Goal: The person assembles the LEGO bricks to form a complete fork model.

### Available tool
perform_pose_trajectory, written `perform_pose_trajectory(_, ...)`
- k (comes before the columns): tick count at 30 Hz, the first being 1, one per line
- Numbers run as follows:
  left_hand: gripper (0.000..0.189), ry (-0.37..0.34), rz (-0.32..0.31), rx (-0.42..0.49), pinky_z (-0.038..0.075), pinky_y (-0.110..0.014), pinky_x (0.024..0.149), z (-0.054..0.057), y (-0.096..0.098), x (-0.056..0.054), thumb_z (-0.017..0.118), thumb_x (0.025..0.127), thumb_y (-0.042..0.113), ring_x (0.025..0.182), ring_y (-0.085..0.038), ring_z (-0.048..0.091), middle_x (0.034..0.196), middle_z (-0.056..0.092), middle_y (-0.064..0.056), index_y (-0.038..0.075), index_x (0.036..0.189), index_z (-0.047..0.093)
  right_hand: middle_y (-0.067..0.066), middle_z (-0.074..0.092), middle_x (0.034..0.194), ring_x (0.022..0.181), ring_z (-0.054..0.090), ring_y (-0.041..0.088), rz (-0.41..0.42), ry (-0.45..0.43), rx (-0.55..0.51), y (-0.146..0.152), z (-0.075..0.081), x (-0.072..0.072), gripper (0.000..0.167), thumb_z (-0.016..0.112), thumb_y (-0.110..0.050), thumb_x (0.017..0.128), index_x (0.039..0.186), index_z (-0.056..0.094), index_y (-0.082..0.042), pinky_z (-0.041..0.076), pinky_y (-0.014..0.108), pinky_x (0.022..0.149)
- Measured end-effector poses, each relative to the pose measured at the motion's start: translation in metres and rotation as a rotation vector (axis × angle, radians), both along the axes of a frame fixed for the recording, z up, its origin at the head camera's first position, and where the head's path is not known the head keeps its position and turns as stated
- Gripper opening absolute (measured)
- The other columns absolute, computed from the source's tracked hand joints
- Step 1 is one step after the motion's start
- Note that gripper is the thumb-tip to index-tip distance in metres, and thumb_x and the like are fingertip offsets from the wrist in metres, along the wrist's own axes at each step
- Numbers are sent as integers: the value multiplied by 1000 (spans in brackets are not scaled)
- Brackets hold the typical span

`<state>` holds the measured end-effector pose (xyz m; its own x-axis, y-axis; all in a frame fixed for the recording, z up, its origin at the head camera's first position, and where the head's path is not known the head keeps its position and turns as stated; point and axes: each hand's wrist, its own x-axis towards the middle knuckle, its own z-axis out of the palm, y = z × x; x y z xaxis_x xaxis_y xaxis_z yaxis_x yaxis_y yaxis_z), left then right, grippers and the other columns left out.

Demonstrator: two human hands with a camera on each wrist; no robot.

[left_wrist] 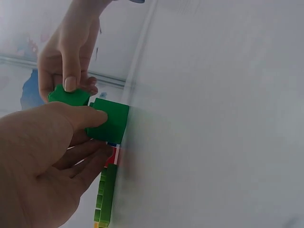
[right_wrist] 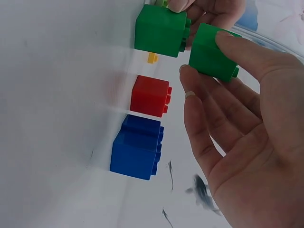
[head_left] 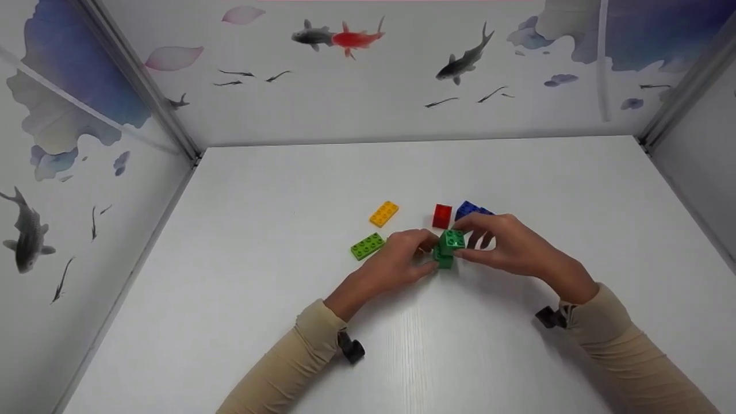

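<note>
Two green toy bricks are between the hands. The lower green brick point(right_wrist: 160, 32) stands on the white table, studs up. My left hand point(head_left: 401, 257) grips it from the left, the thumb point(left_wrist: 92, 117) across its near face. Just above it, the upper green brick point(right_wrist: 213, 52) is pinched between thumb and fingers of my right hand point(head_left: 506, 244). In the right wrist view a narrow gap shows between the upper brick and the lower one's studs. Behind the hands stand a red brick point(head_left: 442, 216) and blue bricks point(head_left: 469, 210), the blue partly hidden by the right hand.
A light green flat brick point(head_left: 367, 246) lies beside my left hand, with a yellow flat brick point(head_left: 384, 214) farther back. White walls with painted fish enclose the table point(head_left: 276, 241) at the back and sides.
</note>
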<state>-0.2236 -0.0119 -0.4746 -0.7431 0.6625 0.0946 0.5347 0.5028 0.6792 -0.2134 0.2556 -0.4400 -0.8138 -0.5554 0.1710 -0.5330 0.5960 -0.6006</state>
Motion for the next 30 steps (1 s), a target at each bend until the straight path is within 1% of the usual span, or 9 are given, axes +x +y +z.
perform_pose_trajectory(7, 39, -9, 0, 5, 58, -26, 106, 0, 0, 1, 78, 102, 19, 118, -17, 70, 131, 74, -4, 10, 137, 65, -6, 79, 117, 91, 73, 8, -3, -14, 15, -3, -1, 1, 43, 90, -18, 91, 130, 73, -21, 65, 32, 79)
perform_pose_trajectory(14, 38, -3, -3, 13, 58, -25, 106, -1, 2, 0, 79, 101, 18, 117, -16, 70, 129, 74, -3, 11, 135, 65, -4, 79, 118, 92, 73, 8, 11, -13, 28, -3, -5, 1, 42, 89, -21, 92, 131, 73, -18, 66, 32, 80)
perform_pose_trajectory(17, 37, -3, -11, 21, 58, -24, 106, -2, 1, -1, 78, 101, 17, 117, -15, 70, 129, 74, -3, 10, 135, 65, -3, 79, 118, 91, 74, 9, 2, -6, 29, -5, -5, 2, 42, 89, -22, 92, 131, 74, -17, 66, 32, 78)
perform_pose_trajectory(23, 36, -8, -14, 27, 58, -24, 105, -4, 0, -1, 78, 101, 16, 117, -16, 71, 129, 74, -5, 8, 134, 66, -6, 79, 118, 92, 73, 8, -29, -6, 50, -7, -5, 3, 41, 88, -26, 93, 131, 74, -20, 63, 25, 78)
perform_pose_trajectory(30, 36, -8, -21, 34, 59, -24, 104, -4, 1, -1, 78, 101, 16, 115, -17, 72, 127, 74, -5, 8, 134, 66, -9, 79, 117, 93, 72, 7, -46, 0, 53, -5, -7, 3, 40, 89, -27, 92, 130, 76, -23, 63, 25, 79)
